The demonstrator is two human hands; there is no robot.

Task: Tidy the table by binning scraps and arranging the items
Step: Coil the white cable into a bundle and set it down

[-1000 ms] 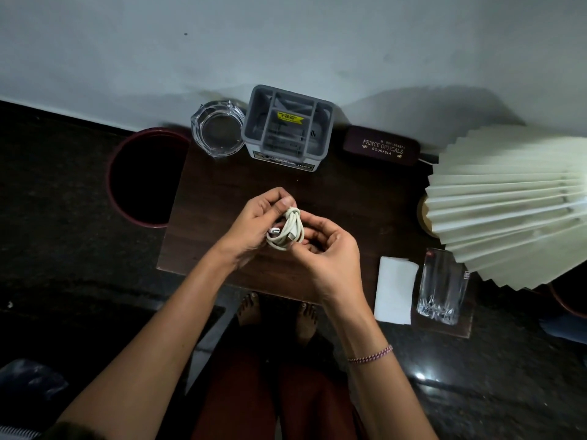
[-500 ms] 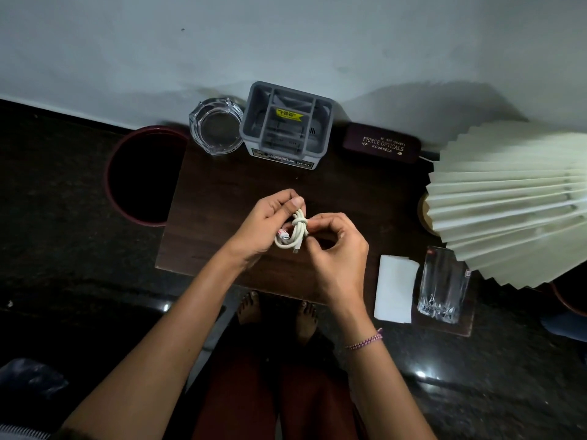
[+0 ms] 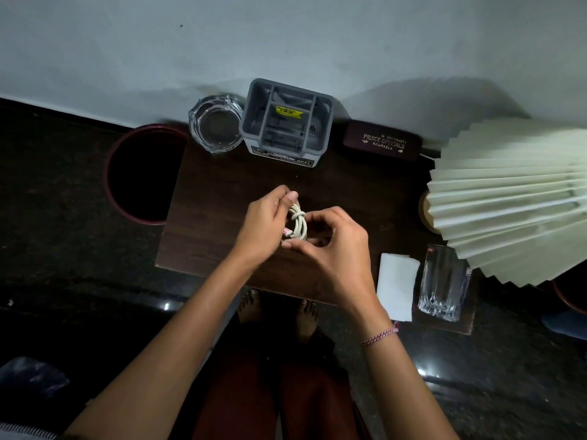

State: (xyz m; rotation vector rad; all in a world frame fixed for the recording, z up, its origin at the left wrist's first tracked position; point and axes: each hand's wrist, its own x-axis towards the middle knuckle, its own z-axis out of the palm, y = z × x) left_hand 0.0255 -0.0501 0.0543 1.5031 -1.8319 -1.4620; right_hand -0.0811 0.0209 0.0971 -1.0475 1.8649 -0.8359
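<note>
Holding: I am pinching the coiled cable (image 3: 298, 224) between my left hand (image 3: 265, 227) and right hand (image 3: 333, 249), above the tabletop (image 3: 222, 192).
Handling: I am judging it light, soft, springy; best gripped across the knotted wraps.

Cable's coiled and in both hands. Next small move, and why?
Probably carry the coiled cable forward to the grey organizer. The cable looks already looped and knotted, both the left hand and right hand hold it above the table, and the organizer's compartments look open.
</note>
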